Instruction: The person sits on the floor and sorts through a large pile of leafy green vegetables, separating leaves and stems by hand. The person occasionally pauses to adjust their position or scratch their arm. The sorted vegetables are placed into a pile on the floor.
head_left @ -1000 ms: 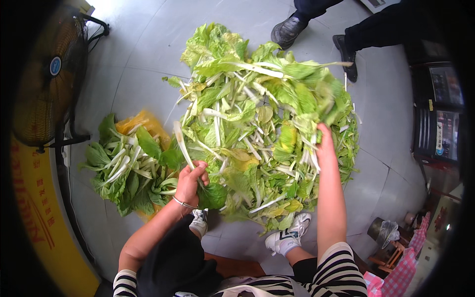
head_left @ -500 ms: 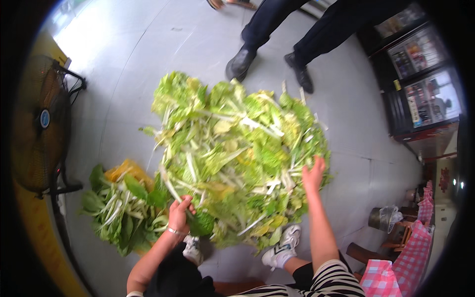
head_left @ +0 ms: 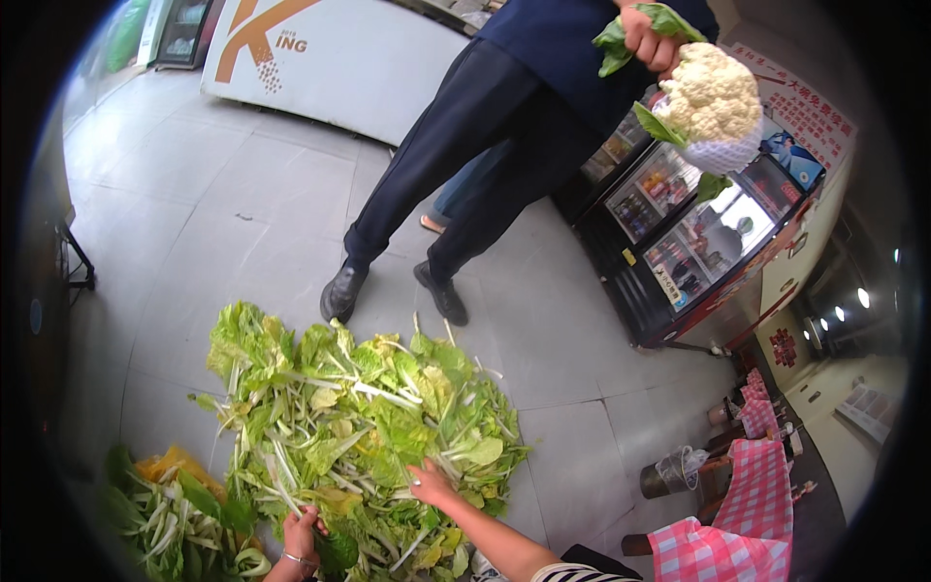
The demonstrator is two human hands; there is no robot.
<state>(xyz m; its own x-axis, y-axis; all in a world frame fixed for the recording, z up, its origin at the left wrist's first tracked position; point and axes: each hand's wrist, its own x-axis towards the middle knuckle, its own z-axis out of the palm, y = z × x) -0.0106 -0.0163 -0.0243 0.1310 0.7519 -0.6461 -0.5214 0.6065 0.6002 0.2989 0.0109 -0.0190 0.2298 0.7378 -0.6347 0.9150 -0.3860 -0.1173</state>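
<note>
A wide heap of loose leafy greens, yellow-green with white stalks, lies on the floor before me. At its near left edge, my left hand is closed around the white stalk of a leafy green, whose dark green leaf hangs by my fingers. My right hand reaches onto the middle of the heap, fingers stretched out and touching the leaves. Left of the heap is a second bunch of darker greens with an orange-yellow bag.
Beyond the heap stands a person in dark trousers, whose hand holds a cauliflower in foam netting. Drinks fridges, a white counter, checked cloths, a bin and a fan surround the floor.
The view has tilted up and right, bringing the person's cauliflower into sight. My right hand has moved from the heap's right edge towards its middle. My left hand keeps the stalk.
</note>
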